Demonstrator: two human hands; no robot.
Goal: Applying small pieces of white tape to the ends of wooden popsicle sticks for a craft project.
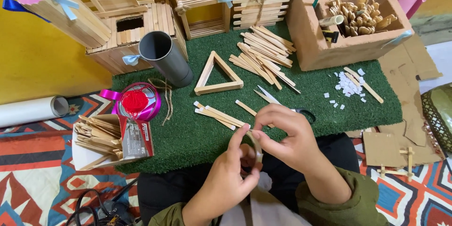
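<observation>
Fingertips [258,137] of my right hand [287,136] are pinching at the rim of the tape roll [252,148], thumb and forefinger closed on what I take to be the loose end, though the strip itself is too thin to make out. My left hand [230,174] is curled round the roll from the near side, gripping it steady over my lap, forefinger up along its edge. I'd judge this is the peeling step: getting a length of tape free. Next it calls for a firm pull away from the roll while the left keeps it from turning.

Just beyond my knuckles, on the green mat [329,108], lie a few craft sticks [219,114] side by side, and the scissors [278,101] sit right behind my right hand. Further out, a stick triangle [217,75], a grey tube [165,56] and a loose heap of sticks [263,52]. Far right, a brick block [320,47] full of wooden pieces; near left, an open carton of sticks [110,141]
</observation>
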